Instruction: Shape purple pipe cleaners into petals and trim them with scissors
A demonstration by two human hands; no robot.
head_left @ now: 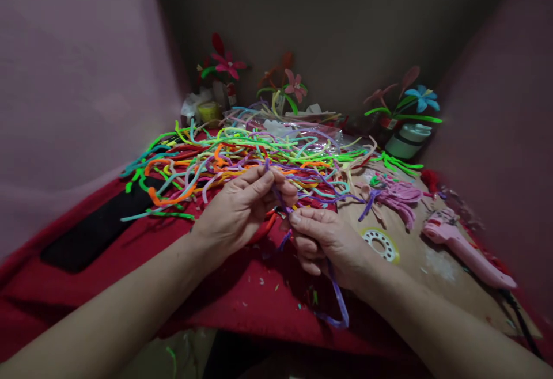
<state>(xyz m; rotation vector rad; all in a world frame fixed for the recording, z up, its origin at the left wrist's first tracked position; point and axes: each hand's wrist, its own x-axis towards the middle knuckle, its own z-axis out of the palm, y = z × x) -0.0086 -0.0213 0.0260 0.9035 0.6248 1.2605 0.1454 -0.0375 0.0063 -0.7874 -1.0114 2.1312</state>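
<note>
Purple pipe cleaners run between my two hands, and a bent length hangs below the right one. My left hand pinches the upper part, with a short purple end sticking up past the thumb. Just below and to the right, my right hand grips the lower part between thumb and forefinger. Red-handled pliers lie partly hidden behind my hands. A large loose heap of coloured pipe cleaners spreads over the table beyond them.
A red cloth covers the table, with a dark flat object at left. On a brown board lie a yellow-rimmed tape roll, a pink glue gun and a pink pipe-cleaner bundle. Pipe-cleaner flowers stand behind.
</note>
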